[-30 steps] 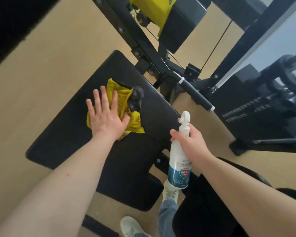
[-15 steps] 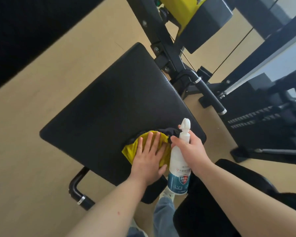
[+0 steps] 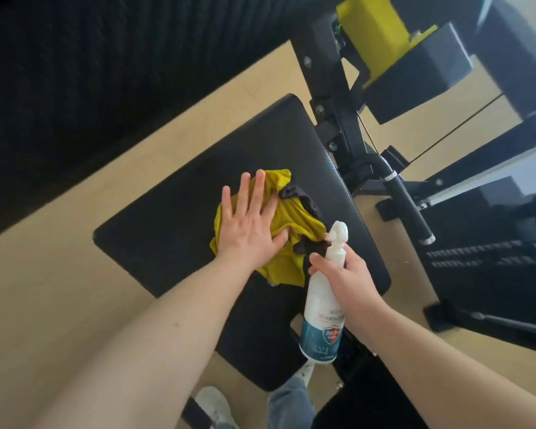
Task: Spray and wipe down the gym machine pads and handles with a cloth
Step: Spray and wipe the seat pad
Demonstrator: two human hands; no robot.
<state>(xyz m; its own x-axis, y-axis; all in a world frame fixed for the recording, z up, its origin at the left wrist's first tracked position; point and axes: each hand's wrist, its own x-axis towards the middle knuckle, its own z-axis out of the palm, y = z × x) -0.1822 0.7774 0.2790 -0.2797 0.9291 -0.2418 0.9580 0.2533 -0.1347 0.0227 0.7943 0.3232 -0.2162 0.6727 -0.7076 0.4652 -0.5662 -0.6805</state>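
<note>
Head view: frame and handle flank pad right edge. Left hand flat, fingers spread — pressing cloth mid-pad. Right hand gripping bottle — near pad's right corner.

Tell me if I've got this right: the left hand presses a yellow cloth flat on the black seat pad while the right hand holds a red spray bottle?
Not quite. In the head view the spray bottle in the right hand is white with a blue label, not red. The left hand does press the yellow cloth on the black seat pad.

Both forearms bare, no sleeves visible; light blue jeans; white sneaker with grey speckles.
</note>
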